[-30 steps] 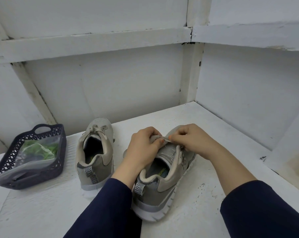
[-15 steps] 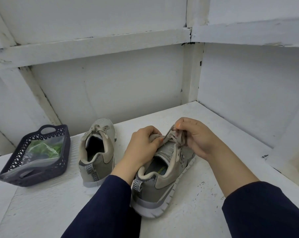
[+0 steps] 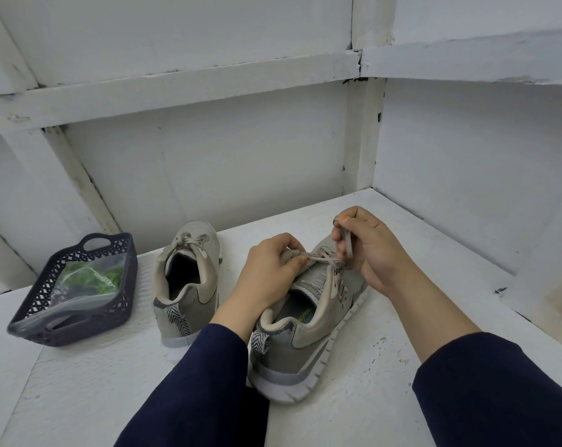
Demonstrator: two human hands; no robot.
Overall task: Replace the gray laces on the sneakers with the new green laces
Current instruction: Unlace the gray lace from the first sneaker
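- Right hand (image 3: 366,250) pinches a gray lace (image 3: 349,244) loop, held above the sneaker (image 3: 308,346) near the surface's front edge.
- Left hand (image 3: 270,269) grips its tongue.
- Green laces (image 3: 92,277) — bagged — sit in a left-edge basket (image 3: 79,330).

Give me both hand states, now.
Left hand: closed, pinching the gray lace at the near sneaker.
Right hand: closed, gripping a loop of that lace.
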